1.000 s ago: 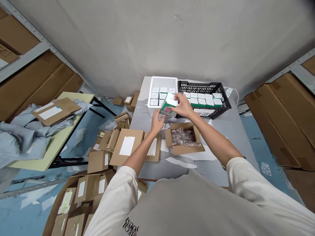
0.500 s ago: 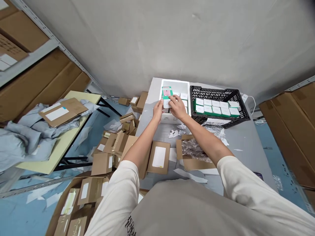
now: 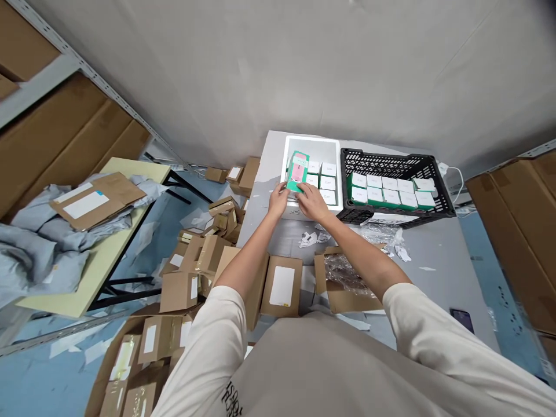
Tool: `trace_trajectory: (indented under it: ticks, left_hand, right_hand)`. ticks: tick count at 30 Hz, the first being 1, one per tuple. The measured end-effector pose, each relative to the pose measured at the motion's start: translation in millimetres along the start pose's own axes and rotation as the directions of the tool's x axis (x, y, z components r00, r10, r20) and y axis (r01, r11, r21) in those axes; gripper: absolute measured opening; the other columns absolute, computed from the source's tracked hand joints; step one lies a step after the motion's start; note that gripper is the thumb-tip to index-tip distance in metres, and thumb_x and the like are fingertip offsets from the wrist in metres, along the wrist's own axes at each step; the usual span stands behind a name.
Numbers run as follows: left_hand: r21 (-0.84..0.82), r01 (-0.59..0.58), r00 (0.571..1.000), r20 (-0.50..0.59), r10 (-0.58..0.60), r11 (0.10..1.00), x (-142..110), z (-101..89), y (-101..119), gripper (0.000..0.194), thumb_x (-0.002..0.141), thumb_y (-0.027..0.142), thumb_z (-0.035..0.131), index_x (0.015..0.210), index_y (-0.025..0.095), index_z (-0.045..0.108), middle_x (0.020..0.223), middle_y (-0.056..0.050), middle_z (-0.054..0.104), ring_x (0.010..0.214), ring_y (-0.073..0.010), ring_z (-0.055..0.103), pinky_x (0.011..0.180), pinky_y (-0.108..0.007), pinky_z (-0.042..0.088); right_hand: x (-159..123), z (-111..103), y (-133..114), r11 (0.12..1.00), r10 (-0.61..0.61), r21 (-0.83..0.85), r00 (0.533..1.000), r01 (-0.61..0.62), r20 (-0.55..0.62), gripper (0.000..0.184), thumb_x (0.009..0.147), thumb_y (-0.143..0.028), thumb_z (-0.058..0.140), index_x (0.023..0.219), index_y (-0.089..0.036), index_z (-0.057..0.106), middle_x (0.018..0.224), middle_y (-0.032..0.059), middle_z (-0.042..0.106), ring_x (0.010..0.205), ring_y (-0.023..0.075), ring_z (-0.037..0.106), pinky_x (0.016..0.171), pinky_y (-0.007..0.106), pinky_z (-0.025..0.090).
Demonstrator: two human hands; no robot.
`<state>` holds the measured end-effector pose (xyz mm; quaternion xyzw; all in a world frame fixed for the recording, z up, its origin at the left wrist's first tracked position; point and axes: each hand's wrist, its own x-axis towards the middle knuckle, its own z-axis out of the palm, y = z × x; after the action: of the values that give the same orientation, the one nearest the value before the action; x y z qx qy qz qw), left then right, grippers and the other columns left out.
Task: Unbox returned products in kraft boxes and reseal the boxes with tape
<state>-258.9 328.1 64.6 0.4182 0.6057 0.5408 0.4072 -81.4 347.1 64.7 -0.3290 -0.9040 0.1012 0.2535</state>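
A small green box with a pink front (image 3: 298, 168) is held between both my hands over a white foam box (image 3: 334, 202). My left hand (image 3: 278, 200) grips its lower left corner. On its lower right edge are the closed fingers of my right hand (image 3: 311, 202). Several similar boxes with white tops (image 3: 328, 182) stand upright inside the foam box, to the right of the held one. Just right of it, a black plastic crate (image 3: 438, 191) holds more white-topped green boxes (image 3: 382, 197).
An open carton with bubble wrap (image 3: 347, 275) and a labelled brown carton (image 3: 282, 284) lie near me. A phone (image 3: 461, 319) rests at the right. Cartons (image 3: 179, 292) pile up at the left, beside a yellow table (image 3: 145, 214) with grey mailing bags (image 3: 65, 237).
The small box has turned in my hands: its white end faced me before, and now its full pink and green front shows. My view has shifted slightly.
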Motion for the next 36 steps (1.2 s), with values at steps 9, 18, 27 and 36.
trace_trajectory:
  ticks: [9, 18, 27, 36]
  left_hand:
    - [0.135, 0.052, 0.999, -0.006, -0.052, 0.989, -18, -7.2, -9, 0.037, 0.087, 0.021, 0.06, 0.124, 0.017, 0.065, 0.12, -0.01, 0.073, 0.116, -0.0233, 0.067, 0.108, -0.039, 0.047]
    - [0.242, -0.054, 0.988, -0.129, 0.087, 0.969, -60, -10.4, 4, 0.05, 0.08, 0.013, 0.065, 0.129, 0.02, 0.056, 0.134, -0.013, 0.059, 0.128, -0.0261, 0.056, 0.115, -0.042, 0.04]
    - [0.243, -0.013, 0.998, -0.057, 0.028, 0.97, -151, 24.0, -11, 0.039, 0.082, 0.008, 0.061, 0.118, 0.022, 0.058, 0.124, -0.009, 0.058, 0.105, -0.02, 0.063, 0.104, -0.037, 0.048]
    - [0.164, 0.259, 0.966, -0.03, -0.257, 0.952, -286, 54.1, -73, 0.035, 0.082, 0.012, 0.062, 0.116, 0.018, 0.059, 0.107, -0.007, 0.068, 0.097, -0.0174, 0.069, 0.092, -0.036, 0.057]
  right_hand:
    - [-7, -1, -13, 0.998, -0.06, 0.037, 0.997, 0.058, 0.046, 0.031, 0.088, -0.013, 0.048, 0.116, -0.021, 0.059, 0.156, 0.0166, 0.041, 0.154, 0.0315, 0.026, 0.117, 0.061, 0.04]
    - [-27, -40, -26, 1.0, -0.026, -0.014, 0.999, 0.027, 0.025, 0.031, 0.087, -0.013, 0.048, 0.114, -0.021, 0.061, 0.149, 0.0168, 0.047, 0.14, 0.0336, 0.042, 0.111, 0.058, 0.043]
    - [-142, -117, 0, 0.989, 0.15, 0.008, 0.98, -0.151, -0.134, 0.03, 0.09, -0.018, 0.051, 0.115, -0.022, 0.066, 0.145, 0.0149, 0.054, 0.135, 0.0346, 0.047, 0.112, 0.056, 0.041]
    - [-310, -142, 12, 0.798, 0.602, 0.315, 0.703, -0.514, -0.379, 0.028, 0.086, -0.03, 0.054, 0.111, -0.021, 0.064, 0.117, 0.012, 0.066, 0.108, 0.0267, 0.061, 0.099, 0.047, 0.052]
